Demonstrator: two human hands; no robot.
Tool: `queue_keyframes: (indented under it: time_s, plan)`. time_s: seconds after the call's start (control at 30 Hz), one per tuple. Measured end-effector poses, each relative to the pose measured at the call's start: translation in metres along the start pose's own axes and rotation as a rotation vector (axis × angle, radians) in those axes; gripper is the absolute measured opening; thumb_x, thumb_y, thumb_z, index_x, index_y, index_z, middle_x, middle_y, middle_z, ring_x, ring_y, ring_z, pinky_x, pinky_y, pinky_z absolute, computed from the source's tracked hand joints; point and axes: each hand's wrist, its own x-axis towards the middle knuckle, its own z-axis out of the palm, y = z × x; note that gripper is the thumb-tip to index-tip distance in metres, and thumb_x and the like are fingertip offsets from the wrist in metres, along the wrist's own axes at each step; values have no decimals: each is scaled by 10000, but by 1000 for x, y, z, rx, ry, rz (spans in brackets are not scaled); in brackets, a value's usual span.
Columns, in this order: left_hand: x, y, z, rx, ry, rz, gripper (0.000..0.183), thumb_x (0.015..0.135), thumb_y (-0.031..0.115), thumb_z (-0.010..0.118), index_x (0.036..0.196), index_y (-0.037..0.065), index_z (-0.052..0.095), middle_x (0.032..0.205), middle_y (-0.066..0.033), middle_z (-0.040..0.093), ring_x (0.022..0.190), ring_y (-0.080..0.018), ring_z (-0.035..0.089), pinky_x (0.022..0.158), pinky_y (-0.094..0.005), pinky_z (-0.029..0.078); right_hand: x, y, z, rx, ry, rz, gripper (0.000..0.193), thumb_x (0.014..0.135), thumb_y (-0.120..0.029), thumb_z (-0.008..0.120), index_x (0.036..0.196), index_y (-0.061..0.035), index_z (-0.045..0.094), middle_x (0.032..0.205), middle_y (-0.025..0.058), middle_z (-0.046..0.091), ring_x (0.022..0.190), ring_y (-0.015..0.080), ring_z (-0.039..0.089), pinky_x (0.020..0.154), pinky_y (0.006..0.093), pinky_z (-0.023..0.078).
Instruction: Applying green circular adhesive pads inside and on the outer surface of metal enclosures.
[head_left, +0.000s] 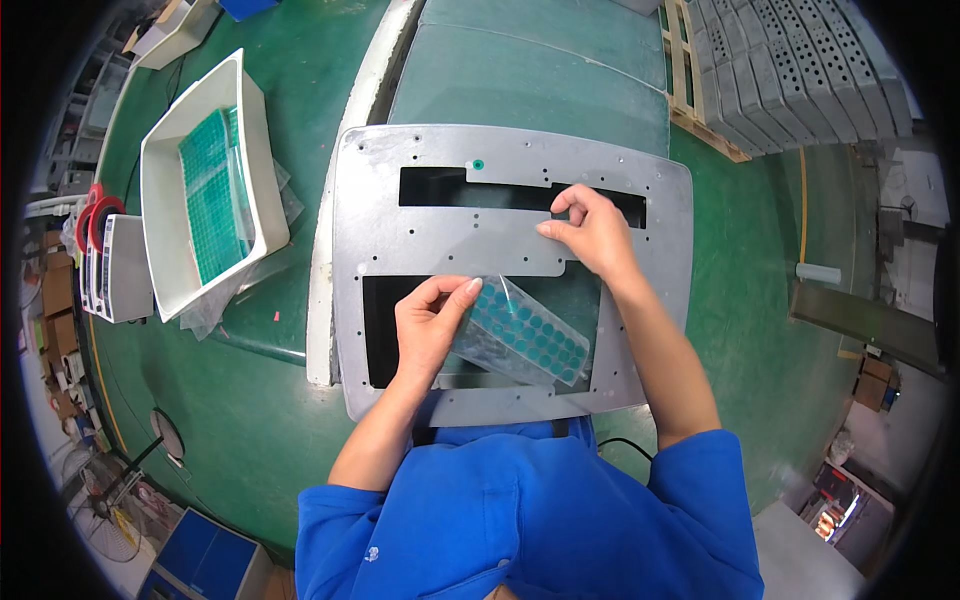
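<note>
Fingertips of right hand [592,232] pressed onto grey metal panel [660,240], maybe seating a dot, left hand [428,325] pinching teal sticker sheet [525,335]; press flat, squarely over hole.

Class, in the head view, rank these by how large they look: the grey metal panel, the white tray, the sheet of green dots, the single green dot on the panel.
1. Metal panel
2. White tray
3. Sheet of green dots
4. Single green dot
</note>
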Motion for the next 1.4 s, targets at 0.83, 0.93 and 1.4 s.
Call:
queue_keyframes:
  time_s: [0.83,0.93,1.4]
  plan:
    - [-82,46,-68,31,-73,99,151,648,21,728,730,-23,609,631,-61,593,533,-77,524,480,-196,404,-123,-74,6,794,-759,-249,152,801,-109,581,873,23,594,745,66,620,700,126,585,650,272,463]
    - [-84,40,-67,134,-66,163,119,668,28,723,708,-4,616,655,-35,609,587,-62,547,517,-188,429,-131,-66,17,662,-583,-350,144,792,-102,587,876,15,599,753,64,621,705,129,580,667,262,456]
    - [-67,7,-47,238,-63,98,158,658,63,742,631,29,591,588,9,571,550,-27,503,485,-174,395,-145,-29,39,641,-109,-305,110,731,-9,625,841,3,624,829,86,634,783,142,589,714,249,458]
